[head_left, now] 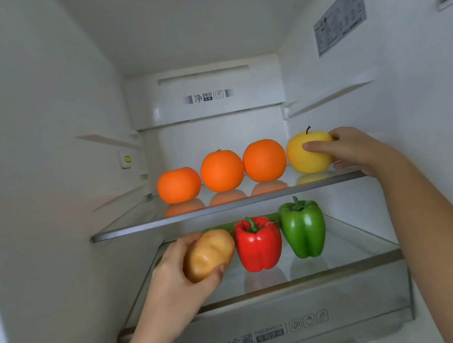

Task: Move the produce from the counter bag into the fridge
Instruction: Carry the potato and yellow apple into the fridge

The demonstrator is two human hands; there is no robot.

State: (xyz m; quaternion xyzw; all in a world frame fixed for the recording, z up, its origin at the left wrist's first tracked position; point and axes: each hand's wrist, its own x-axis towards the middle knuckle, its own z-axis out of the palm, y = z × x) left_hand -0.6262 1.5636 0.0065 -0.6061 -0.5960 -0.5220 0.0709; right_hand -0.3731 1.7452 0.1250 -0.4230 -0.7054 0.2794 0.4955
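Note:
I look into the open fridge. My right hand (348, 149) grips a yellow apple (307, 155) at the right end of the upper glass shelf (167, 220), next to three oranges (221, 170) in a row. My left hand (177, 280) holds a tan potato (207, 254) just above the lower glass shelf (353, 265), left of a red bell pepper (258, 245) and a green bell pepper (303, 229). Something green lies behind the peppers, mostly hidden. The counter bag is out of view.
A crisper drawer (274, 332) with a printed label sits under the lower shelf. Bare shelf rails run along both side walls (329, 97). A label sticker (338, 17) is on the right wall. The space above the oranges is open.

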